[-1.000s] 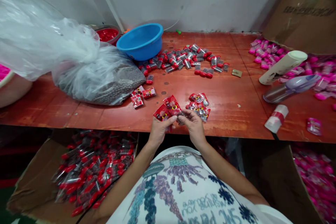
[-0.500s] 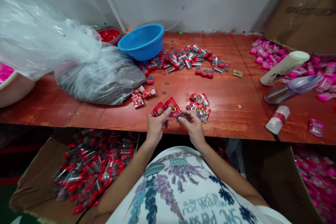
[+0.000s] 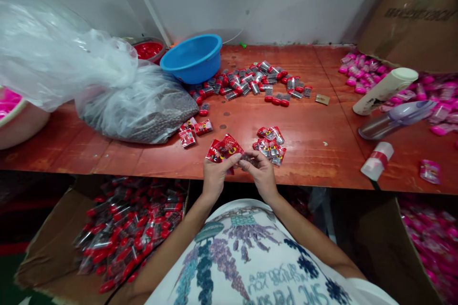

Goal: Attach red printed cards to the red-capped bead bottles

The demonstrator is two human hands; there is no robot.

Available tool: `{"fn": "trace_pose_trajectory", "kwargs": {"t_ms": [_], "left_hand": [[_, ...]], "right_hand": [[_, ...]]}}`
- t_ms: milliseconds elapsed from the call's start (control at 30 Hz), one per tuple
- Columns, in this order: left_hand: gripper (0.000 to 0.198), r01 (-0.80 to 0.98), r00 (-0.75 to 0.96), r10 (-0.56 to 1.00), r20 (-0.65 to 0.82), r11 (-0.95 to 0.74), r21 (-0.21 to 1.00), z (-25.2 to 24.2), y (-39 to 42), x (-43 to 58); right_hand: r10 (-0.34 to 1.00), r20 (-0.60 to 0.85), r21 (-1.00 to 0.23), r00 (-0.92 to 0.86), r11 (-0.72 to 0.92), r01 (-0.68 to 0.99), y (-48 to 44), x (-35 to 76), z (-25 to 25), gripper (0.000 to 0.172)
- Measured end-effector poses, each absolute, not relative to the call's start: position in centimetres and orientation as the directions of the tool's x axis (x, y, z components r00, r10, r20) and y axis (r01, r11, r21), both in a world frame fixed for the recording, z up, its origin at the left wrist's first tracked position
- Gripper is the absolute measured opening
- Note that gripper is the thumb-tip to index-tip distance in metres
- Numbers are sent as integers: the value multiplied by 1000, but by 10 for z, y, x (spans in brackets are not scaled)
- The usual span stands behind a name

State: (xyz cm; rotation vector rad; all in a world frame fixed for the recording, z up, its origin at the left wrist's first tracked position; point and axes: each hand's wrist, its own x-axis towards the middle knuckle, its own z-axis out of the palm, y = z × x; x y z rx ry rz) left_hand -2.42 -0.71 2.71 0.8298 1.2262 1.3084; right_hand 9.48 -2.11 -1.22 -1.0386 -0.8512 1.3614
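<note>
My left hand is closed on a few red printed packets, which fan out above its thumb. Close beside it, my right hand pinches a small clear container with dark contents, partly hidden by the fingers. Container and front packet meet between my two thumbs. Just beyond my right hand lies a small pile of filled red packets on the table. Several more red packets lie to the left of my hands.
Red-capped containers lie heaped beside a blue basin. A plastic bag of dark beads stands left. A pale tumbler, a purple-topped bottle and pink items lie right. Below, a carton holds red-capped packs.
My hands have come closer together, and the left thumb has shifted right along the front packet. The packets tilt a little differently. The small container stays in my right hand.
</note>
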Motion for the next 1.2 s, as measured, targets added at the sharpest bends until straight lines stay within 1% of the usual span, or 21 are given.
{"fn": "trace_pose_trajectory", "kwargs": {"t_ms": [100, 167, 267, 333, 433, 633, 767, 900, 1067, 1200], "left_hand": [[19, -212, -110, 975, -191, 165, 963, 28, -7, -26], [19, -200, -99, 974, -202, 179, 963, 27, -7, -27], [18, -221, -56, 974, -219, 202, 954, 26, -8, -27], [17, -278, -35, 976, -216, 198, 940, 25, -9, -25], [19, -376, -59, 972, -227, 189, 907, 23, -12, -19], [23, -470, -149, 959, -240, 145, 871, 21, -17, -7], [20, -485, -164, 957, -240, 134, 864, 20, -16, -8], [22, -494, -142, 960, -243, 144, 857, 19, -12, -14], [22, -463, -121, 957, -265, 182, 867, 18, -13, -14], [20, -452, -128, 958, -255, 172, 875, 19, -20, -6]], "right_hand": [[992, -57, -961, 109, -25, -275, -22, 95, -15, 27], [991, -59, -962, 120, -24, -271, -23, 96, -15, 26], [990, -119, -926, 76, -83, -367, -23, 97, -12, 26], [986, -156, -896, 57, -117, -429, -24, 96, -10, 25], [980, -183, -866, 85, -120, -486, -26, 93, -8, 25], [975, -182, -834, 126, -85, -544, -26, 86, -10, 25], [974, -187, -836, 131, -88, -542, -24, 88, -9, 26], [972, -215, -822, 91, -130, -554, -24, 90, -7, 26], [958, -280, -737, 61, -174, -653, -25, 87, -5, 25], [946, -323, -666, 6, -223, -711, -28, 84, -3, 23]]}}
